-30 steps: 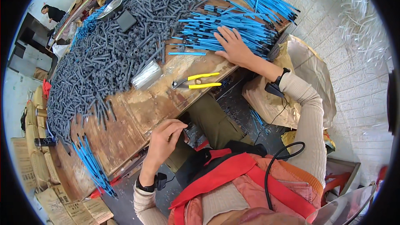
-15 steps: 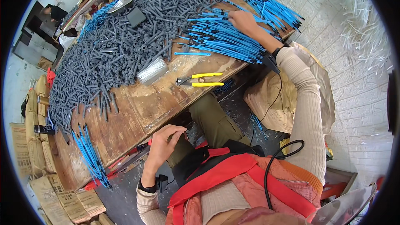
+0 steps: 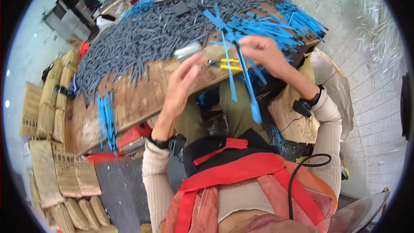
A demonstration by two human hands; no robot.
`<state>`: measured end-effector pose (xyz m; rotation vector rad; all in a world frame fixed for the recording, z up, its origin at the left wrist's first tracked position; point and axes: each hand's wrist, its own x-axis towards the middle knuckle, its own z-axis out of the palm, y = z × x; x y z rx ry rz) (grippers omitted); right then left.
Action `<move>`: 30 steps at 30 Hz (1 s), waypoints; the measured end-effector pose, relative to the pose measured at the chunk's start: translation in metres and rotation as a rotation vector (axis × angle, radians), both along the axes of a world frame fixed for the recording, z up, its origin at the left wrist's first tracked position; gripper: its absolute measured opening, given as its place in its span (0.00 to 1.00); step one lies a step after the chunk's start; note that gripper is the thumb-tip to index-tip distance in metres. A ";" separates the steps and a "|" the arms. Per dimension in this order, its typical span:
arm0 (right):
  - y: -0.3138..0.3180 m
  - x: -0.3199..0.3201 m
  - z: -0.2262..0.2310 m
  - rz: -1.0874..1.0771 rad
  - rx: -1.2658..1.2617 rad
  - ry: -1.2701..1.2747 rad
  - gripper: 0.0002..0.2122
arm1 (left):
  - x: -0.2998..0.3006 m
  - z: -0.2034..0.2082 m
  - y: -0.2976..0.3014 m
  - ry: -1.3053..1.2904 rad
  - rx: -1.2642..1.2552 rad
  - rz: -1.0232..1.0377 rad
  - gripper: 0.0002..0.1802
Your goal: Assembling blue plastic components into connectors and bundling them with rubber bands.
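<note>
My right hand is closed on a few thin blue sticks with black parts, held above the table's front edge. They spread at different angles and are smeared by motion. To their left my left hand is raised, its fingers stretched out and apart with nothing in them. Behind and between the hands lie yellow-handled pliers on the wooden table. A clear plastic bundle rests just beyond my left fingertips. More blue sticks are heaped behind my right hand.
A broad pile of grey plastic pieces covers much of the wooden table. Blue sticks overhang its near left edge. A paper sack stands at the right. Brown packages line the left. Another person is far off.
My right hand has left the blue heap and come nearer with several sticks. My left hand has risen from near my lap to the table's edge. The whole view has shifted.
</note>
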<state>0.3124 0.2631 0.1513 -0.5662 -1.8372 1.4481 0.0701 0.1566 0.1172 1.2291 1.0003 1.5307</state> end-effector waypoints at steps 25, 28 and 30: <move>-0.050 -0.075 -0.132 0.500 -0.443 -0.013 0.09 | -0.026 -0.093 -0.033 -0.519 -0.161 -0.118 0.15; -0.043 -0.077 -0.147 0.522 -0.458 -0.057 0.08 | -0.037 -0.116 -0.016 -0.366 -0.260 -0.210 0.13; -0.035 -0.078 -0.153 0.501 -0.473 -0.086 0.09 | -0.038 -0.125 -0.005 -0.395 -0.288 -0.205 0.13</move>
